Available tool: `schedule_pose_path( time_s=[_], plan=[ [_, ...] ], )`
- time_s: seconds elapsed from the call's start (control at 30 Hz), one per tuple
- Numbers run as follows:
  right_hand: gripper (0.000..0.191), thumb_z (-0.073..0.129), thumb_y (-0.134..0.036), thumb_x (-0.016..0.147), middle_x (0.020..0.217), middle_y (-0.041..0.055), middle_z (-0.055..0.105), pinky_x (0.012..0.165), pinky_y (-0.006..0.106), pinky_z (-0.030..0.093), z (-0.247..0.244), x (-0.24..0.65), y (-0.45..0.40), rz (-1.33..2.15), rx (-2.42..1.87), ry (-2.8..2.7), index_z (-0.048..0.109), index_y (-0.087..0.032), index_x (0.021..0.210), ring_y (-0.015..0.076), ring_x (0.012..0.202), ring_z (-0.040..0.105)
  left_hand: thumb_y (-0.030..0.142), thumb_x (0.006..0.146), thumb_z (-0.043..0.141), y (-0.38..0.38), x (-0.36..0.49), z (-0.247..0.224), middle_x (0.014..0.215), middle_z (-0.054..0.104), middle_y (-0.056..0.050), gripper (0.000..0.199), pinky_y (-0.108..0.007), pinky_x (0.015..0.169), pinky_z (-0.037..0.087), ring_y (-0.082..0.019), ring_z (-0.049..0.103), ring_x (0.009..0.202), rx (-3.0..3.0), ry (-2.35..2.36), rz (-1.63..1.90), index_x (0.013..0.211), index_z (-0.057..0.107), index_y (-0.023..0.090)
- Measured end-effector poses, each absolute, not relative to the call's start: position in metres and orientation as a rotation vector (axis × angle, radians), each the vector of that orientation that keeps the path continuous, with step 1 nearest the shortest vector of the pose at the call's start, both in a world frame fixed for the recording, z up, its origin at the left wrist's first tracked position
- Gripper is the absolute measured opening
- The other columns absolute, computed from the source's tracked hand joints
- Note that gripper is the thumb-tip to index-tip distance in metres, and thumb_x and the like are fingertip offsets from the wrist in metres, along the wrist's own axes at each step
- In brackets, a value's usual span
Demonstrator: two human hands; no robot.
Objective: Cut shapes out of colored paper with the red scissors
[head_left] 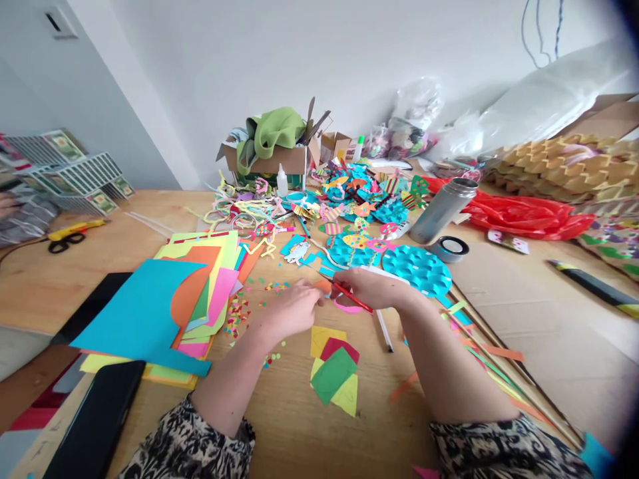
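Nearest us, green paper (333, 374) lies on the worktop (284, 429) | our left hand (298, 307) has its fingers bent, pinching orange paper (322, 286) | our right hand (367, 287) curls its fingers round the red scissors (353, 297), just beside that piece, tips pointing away and leftward, long axis slanting | blue discs (417, 269) beyond.
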State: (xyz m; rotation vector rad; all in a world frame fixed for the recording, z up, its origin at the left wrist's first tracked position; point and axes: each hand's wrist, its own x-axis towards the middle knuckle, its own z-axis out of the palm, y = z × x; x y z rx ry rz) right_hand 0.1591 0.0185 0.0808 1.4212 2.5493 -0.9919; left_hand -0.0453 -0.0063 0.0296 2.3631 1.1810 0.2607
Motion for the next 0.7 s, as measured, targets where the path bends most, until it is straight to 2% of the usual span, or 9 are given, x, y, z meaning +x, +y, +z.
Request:
schedule_pose_path(
  time_s=[0.1, 0.3, 0.43, 0.53, 0.7],
  plan=[
    [0.008, 0.06, -0.025, 0.083, 0.077, 0.0034, 0.067, 0.056, 0.024, 0.038, 0.085, 0.164, 0.017, -1.167, 1.494, 2.65, 0.061, -0.017, 0.083, 0.0153, 0.067, 0.057, 0.004, 0.079, 0.051, -0.009, -0.043, 0.035, 0.106, 0.069, -0.01, 0.027, -0.034, 0.094, 0.045, -0.024, 0.059, 0.112, 2.382, 1.136, 0.301, 0.095, 0.068, 0.018],
    [0.03, 0.067, -0.044, 0.079, 0.066, -0.0011, 0.055, 0.053, 0.024, 0.035, 0.103, 0.176, 0.01, -1.289, 1.703, 2.872, 0.054, -0.017, 0.076, 0.0118, 0.059, 0.046, 0.013, 0.078, 0.06, -0.03, -0.024, 0.054, 0.097, 0.071, -0.007, 0.016, -0.032, 0.083, 0.046, -0.023, 0.063, 0.096, 2.371, 0.844, -0.021, 0.09, 0.068, 0.018],
    [0.035, 0.069, -0.048, 0.078, 0.064, -0.0032, 0.051, 0.053, 0.024, 0.035, 0.115, 0.178, 0.003, -1.377, 1.733, 2.954, 0.053, -0.017, 0.075, 0.0101, 0.058, 0.043, 0.009, 0.075, 0.058, -0.045, -0.011, 0.051, 0.099, 0.068, -0.007, 0.026, -0.032, 0.085, 0.045, -0.024, 0.06, 0.101, 2.409, 0.682, -0.116, 0.096, 0.068, 0.019],
    [0.038, 0.071, -0.051, 0.077, 0.064, -0.0035, 0.05, 0.053, 0.024, 0.034, 0.122, 0.176, -0.003, -1.34, 1.784, 2.985, 0.052, -0.018, 0.074, 0.0098, 0.058, 0.042, 0.006, 0.073, 0.055, -0.049, -0.009, 0.045, 0.099, 0.064, -0.007, 0.032, -0.031, 0.081, 0.045, -0.023, 0.059, 0.099, 2.439, 0.69, -0.131, 0.099, 0.067, 0.02],
    [0.041, 0.07, -0.053, 0.078, 0.065, -0.0025, 0.051, 0.054, 0.025, 0.033, 0.131, 0.171, -0.011, -1.28, 1.793, 3.004, 0.051, -0.018, 0.072, 0.0105, 0.059, 0.042, 0.006, 0.074, 0.053, -0.048, -0.011, 0.039, 0.097, 0.06, -0.006, 0.03, -0.03, 0.076, 0.043, -0.023, 0.058, 0.097, 2.478, 0.697, -0.149, 0.097, 0.065, 0.021]
  ],
)
